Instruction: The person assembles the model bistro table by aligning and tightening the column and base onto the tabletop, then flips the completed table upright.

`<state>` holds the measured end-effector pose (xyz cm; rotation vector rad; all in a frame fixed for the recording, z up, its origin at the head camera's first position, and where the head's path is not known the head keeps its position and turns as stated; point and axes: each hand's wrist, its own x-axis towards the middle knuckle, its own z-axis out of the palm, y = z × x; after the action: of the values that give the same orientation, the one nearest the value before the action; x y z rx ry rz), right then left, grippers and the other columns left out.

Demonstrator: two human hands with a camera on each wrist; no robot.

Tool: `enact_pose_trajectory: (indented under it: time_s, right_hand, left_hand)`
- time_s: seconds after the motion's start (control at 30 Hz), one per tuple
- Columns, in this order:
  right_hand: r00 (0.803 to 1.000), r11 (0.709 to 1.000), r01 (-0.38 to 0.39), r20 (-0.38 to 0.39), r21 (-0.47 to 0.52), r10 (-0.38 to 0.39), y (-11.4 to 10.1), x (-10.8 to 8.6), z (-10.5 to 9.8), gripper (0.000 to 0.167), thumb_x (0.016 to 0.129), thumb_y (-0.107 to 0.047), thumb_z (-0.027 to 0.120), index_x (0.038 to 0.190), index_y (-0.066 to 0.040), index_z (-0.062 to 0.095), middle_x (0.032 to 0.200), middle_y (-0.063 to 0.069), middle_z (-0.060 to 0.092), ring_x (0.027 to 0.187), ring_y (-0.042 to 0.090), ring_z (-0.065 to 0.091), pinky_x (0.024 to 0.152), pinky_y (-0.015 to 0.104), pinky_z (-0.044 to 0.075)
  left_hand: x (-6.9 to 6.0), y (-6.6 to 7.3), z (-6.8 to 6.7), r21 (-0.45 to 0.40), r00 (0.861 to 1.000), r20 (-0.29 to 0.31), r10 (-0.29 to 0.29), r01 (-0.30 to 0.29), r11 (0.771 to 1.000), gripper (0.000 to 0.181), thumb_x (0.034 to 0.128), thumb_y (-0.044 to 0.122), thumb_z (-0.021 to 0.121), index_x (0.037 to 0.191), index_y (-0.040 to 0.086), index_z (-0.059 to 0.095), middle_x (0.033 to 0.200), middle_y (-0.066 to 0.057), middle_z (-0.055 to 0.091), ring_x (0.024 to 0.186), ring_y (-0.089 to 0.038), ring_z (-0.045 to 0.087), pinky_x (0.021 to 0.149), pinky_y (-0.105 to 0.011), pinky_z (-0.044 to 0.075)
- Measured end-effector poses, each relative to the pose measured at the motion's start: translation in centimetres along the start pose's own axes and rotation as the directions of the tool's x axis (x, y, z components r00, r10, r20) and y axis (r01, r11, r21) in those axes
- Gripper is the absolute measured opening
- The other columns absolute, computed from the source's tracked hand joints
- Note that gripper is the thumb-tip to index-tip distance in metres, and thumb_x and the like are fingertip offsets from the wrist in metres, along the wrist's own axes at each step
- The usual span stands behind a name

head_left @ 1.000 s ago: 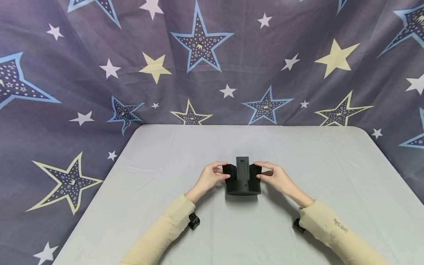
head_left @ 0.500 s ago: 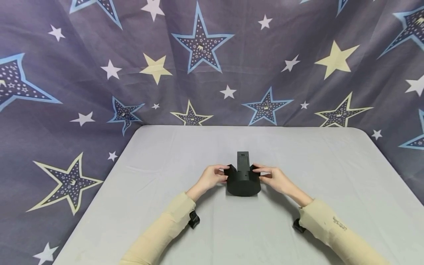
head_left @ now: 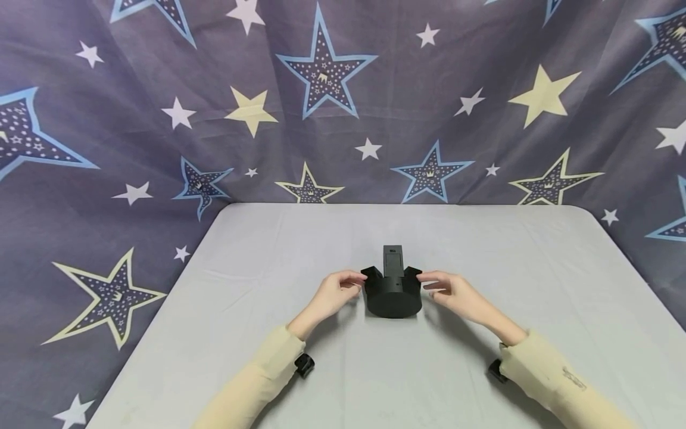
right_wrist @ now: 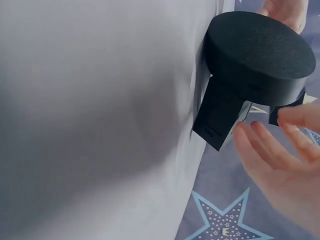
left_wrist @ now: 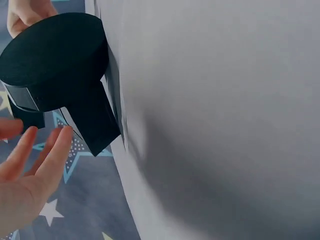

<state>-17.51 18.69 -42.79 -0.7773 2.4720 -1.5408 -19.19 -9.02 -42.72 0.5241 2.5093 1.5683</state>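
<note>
A black object (head_left: 393,298) with a thick round disc for a body and blocky arms sticking out rests on the table. In the head view one arm points away from me and two shorter ones spread to the sides. My left hand (head_left: 333,293) is at its left side, and my right hand (head_left: 454,294) is at its right. Fingers on both hands are loosely bent with nothing between them. The left wrist view shows the left fingers (left_wrist: 56,150) beside the black arms; the right wrist view shows the right fingers (right_wrist: 250,150) likewise. Whether any fingertip touches is unclear.
The table (head_left: 278,238) has a pale cloth cover. A dark curtain (head_left: 343,143) with printed stars hangs behind it and along its sides. Small black wrist devices sit at the left cuff (head_left: 304,364) and the right cuff (head_left: 496,370).
The black object has tipped back from me, showing more of its round face. Both hands have let go of its side arms and drawn slightly outward.
</note>
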Motion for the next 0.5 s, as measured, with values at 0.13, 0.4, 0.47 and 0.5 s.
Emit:
enact_pose_trajectory:
  time_s: [0.13, 0.4, 0.47, 0.5]
  right_hand:
    - [1.000, 1.000, 0.006, 0.010, 0.008, -0.006, -0.5, -0.5, 0.1, 0.039, 0.081, 0.007, 0.053, 0.119, 0.010, 0.048, 0.123, 0.026, 0.046, 0.104, 0.042, 0.050, 0.086, 0.044, 0.044]
    - [0.999, 0.999, -0.045, -0.015, 0.026, 0.046, -0.9, -0.7, 0.7, 0.045, 0.079, -0.006, 0.064, 0.120, 0.006, 0.049, 0.122, 0.023, 0.048, 0.104, 0.039, 0.051, 0.086, 0.044, 0.044]
    - [0.998, 0.998, -0.049, -0.028, 0.024, 0.050, -0.8, -0.6, 0.9, 0.045, 0.078, -0.006, 0.065, 0.119, 0.006, 0.050, 0.119, 0.022, 0.050, 0.103, 0.037, 0.052, 0.086, 0.042, 0.044]
    - [0.998, 0.999, -0.045, -0.034, 0.025, 0.046, -0.8, -0.6, 0.9, 0.044, 0.078, -0.005, 0.065, 0.118, 0.007, 0.051, 0.118, 0.022, 0.052, 0.103, 0.036, 0.053, 0.086, 0.042, 0.045]
  left_hand:
    - [-0.5, 0.4, -0.1, -0.076, 0.998, 0.063, 0.017, -0.012, 0.997, 0.030, 0.0792, -0.002, 0.056, 0.109, -0.005, 0.058, 0.103, -0.021, 0.060, 0.093, -0.030, 0.058, 0.078, -0.025, 0.049]
    - [-1.5, 3.0, -0.2, -0.142, 0.992, 0.127, 0.024, -0.006, 0.990, 0.040, 0.0755, -0.003, 0.065, 0.112, -0.013, 0.051, 0.107, -0.027, 0.054, 0.100, -0.039, 0.052, 0.086, -0.037, 0.046]
    - [-1.5, 3.2, -0.1, -0.134, 0.992, 0.122, 0.025, -0.009, 0.991, 0.041, 0.0746, -0.005, 0.065, 0.112, -0.013, 0.052, 0.106, -0.027, 0.054, 0.100, -0.039, 0.052, 0.086, -0.037, 0.046]
    - [-1.5, 3.3, 0.0, -0.131, 0.993, 0.118, 0.024, -0.009, 0.991, 0.040, 0.0743, -0.005, 0.066, 0.111, -0.013, 0.052, 0.106, -0.027, 0.055, 0.099, -0.038, 0.053, 0.085, -0.036, 0.047]
